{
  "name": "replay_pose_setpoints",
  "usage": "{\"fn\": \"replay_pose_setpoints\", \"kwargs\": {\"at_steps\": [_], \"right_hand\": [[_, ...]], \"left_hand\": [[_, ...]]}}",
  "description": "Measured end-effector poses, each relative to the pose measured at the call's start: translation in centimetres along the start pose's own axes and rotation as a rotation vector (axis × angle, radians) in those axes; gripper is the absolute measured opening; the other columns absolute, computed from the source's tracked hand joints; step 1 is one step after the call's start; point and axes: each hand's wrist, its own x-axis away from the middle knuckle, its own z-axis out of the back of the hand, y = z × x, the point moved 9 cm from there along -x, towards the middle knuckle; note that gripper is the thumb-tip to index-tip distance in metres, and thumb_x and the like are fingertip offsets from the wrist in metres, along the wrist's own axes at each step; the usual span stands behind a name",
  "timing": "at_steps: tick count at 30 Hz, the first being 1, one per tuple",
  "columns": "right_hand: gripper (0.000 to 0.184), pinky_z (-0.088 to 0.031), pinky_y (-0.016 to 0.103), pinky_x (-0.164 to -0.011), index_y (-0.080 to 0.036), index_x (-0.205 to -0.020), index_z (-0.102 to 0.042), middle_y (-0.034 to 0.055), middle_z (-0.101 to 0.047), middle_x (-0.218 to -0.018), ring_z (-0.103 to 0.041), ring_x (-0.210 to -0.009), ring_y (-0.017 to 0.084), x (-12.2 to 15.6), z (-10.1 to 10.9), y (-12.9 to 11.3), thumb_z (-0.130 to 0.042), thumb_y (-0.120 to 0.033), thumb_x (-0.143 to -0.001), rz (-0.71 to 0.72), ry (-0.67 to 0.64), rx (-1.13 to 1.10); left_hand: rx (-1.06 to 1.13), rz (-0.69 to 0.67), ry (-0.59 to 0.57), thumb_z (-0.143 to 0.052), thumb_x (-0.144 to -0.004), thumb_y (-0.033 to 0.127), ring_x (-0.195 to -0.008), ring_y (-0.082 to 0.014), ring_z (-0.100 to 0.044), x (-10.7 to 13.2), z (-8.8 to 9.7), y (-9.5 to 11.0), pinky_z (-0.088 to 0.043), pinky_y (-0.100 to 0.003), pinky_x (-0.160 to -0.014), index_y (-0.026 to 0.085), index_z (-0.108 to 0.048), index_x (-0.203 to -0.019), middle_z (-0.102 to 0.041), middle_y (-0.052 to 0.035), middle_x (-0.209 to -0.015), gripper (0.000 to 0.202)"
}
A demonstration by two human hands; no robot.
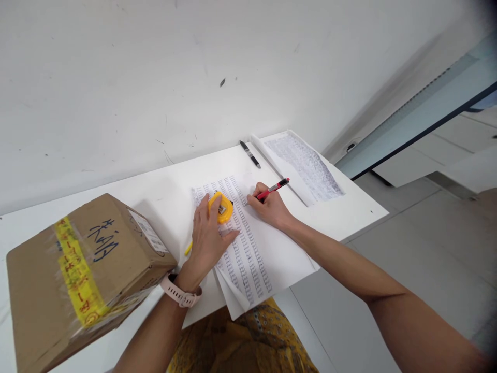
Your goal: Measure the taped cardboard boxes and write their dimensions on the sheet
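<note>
A red and black pen (pixel 273 189) is gripped in my right hand (pixel 269 207), its tip down at the written sheet of paper (pixel 287 254). Columns of small handwriting cover the left part of that sheet, and its near edge hangs over the table edge. My left hand (pixel 207 230) rests on the paper with its fingers around a yellow tape measure (pixel 224 208), thumb stretched to the right. A pink watch strap is on my left wrist. Part of a thin yellow object (pixel 188 248) sticks out beside my left hand; the rest is hidden.
A taped cardboard box (pixel 42 280) with handwriting stands at the left on the white table (pixel 155 181). Near the wall lies a black pen (pixel 250 154). Another written paper (pixel 306 168), partly folded over, lies at the right. The table's right edge drops to a tiled floor.
</note>
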Motion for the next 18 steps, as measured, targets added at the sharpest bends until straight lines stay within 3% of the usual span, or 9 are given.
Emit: {"fn": "replay_pose_setpoints", "kwargs": {"at_steps": [18], "right_hand": [[0.026, -0.027, 0.029, -0.054, -0.023, -0.064, -0.039, -0.0052, -0.038, -0.058, -0.036, -0.056, 0.013, -0.03, 0.36, -0.13, -0.058, -0.028, -0.08, -0.001, 0.028, 0.018]], "left_hand": [[-0.019, -0.02, 0.014, -0.081, -0.072, 0.026, -0.146, -0.0368, -0.029, 0.03, 0.0, 0.05, -0.03, -0.058, -0.116, 0.025, -0.029, -0.148, -0.027, -0.0178, -0.158, 0.092]]}}
